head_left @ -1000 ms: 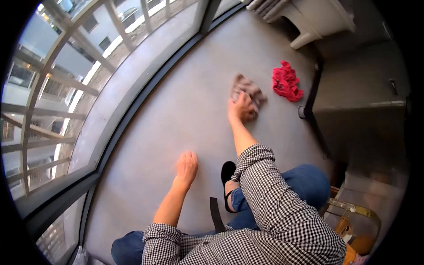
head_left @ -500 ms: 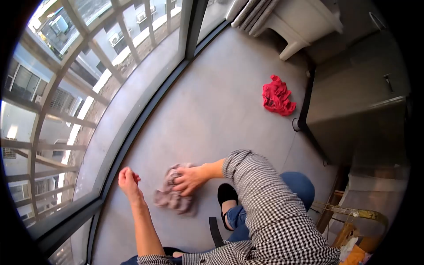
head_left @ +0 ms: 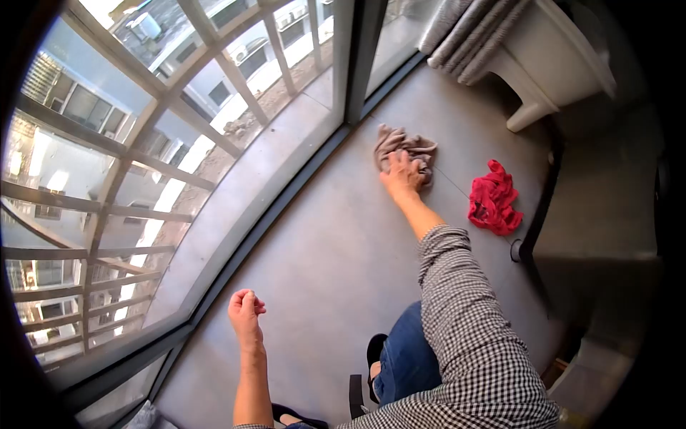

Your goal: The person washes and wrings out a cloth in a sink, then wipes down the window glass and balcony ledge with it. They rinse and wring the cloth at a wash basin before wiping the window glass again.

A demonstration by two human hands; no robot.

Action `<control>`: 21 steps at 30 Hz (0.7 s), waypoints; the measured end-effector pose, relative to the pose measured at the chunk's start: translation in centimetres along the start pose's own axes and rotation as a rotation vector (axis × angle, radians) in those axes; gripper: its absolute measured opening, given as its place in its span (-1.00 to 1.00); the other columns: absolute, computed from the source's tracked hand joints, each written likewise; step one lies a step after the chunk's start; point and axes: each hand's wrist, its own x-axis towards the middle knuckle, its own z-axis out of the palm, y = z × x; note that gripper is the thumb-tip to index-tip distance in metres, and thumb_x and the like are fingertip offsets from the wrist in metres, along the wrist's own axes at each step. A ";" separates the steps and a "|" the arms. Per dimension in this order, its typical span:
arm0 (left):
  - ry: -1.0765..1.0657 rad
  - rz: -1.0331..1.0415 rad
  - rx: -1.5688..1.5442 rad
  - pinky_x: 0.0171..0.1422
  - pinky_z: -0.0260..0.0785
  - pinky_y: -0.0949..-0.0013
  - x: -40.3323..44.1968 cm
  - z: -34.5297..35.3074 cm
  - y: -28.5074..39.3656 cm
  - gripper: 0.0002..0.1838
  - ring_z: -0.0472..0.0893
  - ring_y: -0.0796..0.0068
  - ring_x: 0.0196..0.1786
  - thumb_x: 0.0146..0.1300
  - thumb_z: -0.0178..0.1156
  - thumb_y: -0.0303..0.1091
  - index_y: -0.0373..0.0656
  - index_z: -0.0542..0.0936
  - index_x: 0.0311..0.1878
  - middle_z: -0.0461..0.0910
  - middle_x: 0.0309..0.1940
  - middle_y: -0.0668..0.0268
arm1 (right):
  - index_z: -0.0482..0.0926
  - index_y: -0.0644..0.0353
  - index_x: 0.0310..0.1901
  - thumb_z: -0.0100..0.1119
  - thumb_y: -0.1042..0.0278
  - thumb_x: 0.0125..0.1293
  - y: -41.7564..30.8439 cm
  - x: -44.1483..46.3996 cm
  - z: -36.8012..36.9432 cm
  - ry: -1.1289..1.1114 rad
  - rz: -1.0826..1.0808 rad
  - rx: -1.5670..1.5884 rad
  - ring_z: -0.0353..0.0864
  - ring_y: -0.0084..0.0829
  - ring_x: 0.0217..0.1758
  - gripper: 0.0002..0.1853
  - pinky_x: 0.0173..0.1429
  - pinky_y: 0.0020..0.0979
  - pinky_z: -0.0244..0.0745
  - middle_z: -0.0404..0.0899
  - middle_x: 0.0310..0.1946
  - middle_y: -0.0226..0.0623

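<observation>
My right hand (head_left: 402,175) presses on a crumpled greyish-brown cloth (head_left: 407,146) on the floor, its fingers bent over the cloth's near side. The arm in the checked sleeve is stretched forward, away from my body. My left hand (head_left: 247,314) hangs above the floor near the window frame, fingers curled closed, with nothing visible in it. A bunched red cloth (head_left: 494,199) lies on the floor to the right of my right hand, apart from it.
A dark window frame (head_left: 286,187) borders the grey floor (head_left: 321,236) on the left, with a barred window beyond. At the top right stands a white plastic piece (head_left: 550,61) with grey ribbed fabric (head_left: 482,36) beside it. Dark furniture (head_left: 600,207) lines the right side.
My right hand has slid the brown cloth forward and to the right, from near my feet to close by the red cloth. The camera view has shifted; my left hand stays curled.
</observation>
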 end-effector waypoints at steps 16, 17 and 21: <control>0.318 1.198 0.538 -0.10 0.32 0.46 -8.8 -4.8 26.5 -0.92 0.45 0.47 -0.22 0.24 0.01 -0.59 -0.29 0.45 -0.22 0.46 -0.29 0.25 | 0.38 0.12 0.11 0.23 0.28 0.02 -9.7 -6.3 -17.9 -0.226 -0.354 1.684 0.47 -0.40 -0.03 -0.45 0.02 -0.37 0.43 0.44 -0.02 -0.15; 0.383 1.428 0.634 -0.06 0.35 0.36 -8.5 -4.6 28.3 -0.92 0.48 0.36 -0.20 0.22 0.03 -0.62 -0.30 0.45 -0.22 0.45 -0.29 0.20 | 0.33 0.08 0.19 0.25 0.25 0.03 -11.7 -6.4 -19.2 -0.101 -0.421 1.788 0.41 -0.31 0.10 -0.38 0.13 -0.29 0.39 0.34 0.13 -0.10; 0.566 1.885 0.795 -0.05 0.40 0.24 -5.8 -5.5 31.5 -0.92 0.49 0.25 -0.18 0.22 0.07 -0.61 -0.27 0.45 -0.22 0.42 -0.27 0.21 | 0.19 0.05 0.32 0.27 0.12 0.02 -21.3 -7.3 -19.3 0.672 -0.361 1.439 0.11 0.00 0.33 -0.21 0.38 -0.11 0.08 0.24 0.17 -0.04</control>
